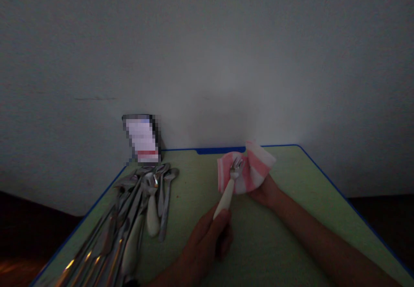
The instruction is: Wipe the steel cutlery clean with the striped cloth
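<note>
A fork (228, 192) with a white handle and metal tines points up and away from me. My left hand (210, 235) is closed around the lower end of its handle. Behind the tines spreads a pink and white striped cloth (260, 166), which my right hand (267, 190) holds from below and behind. The cloth covers most of the right fingers. The tines lie in front of the cloth; whether they touch it I cannot tell.
On the left of the green, blue-edged table (284, 248) lies a pile of cutlery (129, 218), with spoons, forks and several long-handled pieces. A lit phone (142, 138), blurred out, leans at the back left corner. A grey wall (220, 62) rises behind the table.
</note>
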Demonstrator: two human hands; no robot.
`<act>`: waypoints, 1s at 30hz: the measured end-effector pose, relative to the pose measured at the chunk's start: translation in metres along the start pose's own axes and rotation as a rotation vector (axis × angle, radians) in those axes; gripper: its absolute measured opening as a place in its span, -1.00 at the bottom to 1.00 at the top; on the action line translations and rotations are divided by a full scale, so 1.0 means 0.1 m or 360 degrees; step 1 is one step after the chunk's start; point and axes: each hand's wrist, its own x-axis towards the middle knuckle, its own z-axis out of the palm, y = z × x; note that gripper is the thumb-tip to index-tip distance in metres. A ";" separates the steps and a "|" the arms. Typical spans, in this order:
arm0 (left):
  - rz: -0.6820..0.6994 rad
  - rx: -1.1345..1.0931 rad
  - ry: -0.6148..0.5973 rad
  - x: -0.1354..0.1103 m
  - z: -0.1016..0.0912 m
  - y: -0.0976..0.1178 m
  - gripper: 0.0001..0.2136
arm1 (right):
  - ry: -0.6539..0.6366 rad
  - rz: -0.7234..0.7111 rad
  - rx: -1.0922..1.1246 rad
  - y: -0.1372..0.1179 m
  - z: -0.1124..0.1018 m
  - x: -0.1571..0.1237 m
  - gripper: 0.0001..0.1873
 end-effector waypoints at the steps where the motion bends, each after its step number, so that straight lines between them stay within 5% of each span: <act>1: 0.0011 0.0000 0.0028 0.00 0.00 0.00 -0.62 | -0.0011 0.0014 0.0045 0.00 0.00 0.00 -0.67; 4: -0.0006 0.0052 0.0006 0.00 -0.01 0.01 -0.63 | -0.0085 0.0047 0.0192 -0.01 0.03 0.00 -0.68; 10: -0.0084 0.0343 -0.0351 -0.02 -0.05 0.12 -0.63 | -0.0083 0.0321 0.0064 0.01 0.04 -0.03 -0.75; 18: -0.0071 0.0194 -0.0326 -0.02 -0.05 0.03 -0.69 | -0.0118 0.0181 -0.0172 0.08 0.00 -0.06 -0.74; 23: -0.0037 -0.0057 -0.0424 -0.02 -0.08 0.04 -0.72 | 0.0042 0.0190 -0.0126 0.08 0.03 -0.04 -0.73; 30: -0.0087 0.0325 -0.0452 0.00 -0.07 0.09 -0.62 | 0.0081 0.0167 0.0133 0.05 0.09 -0.01 -0.68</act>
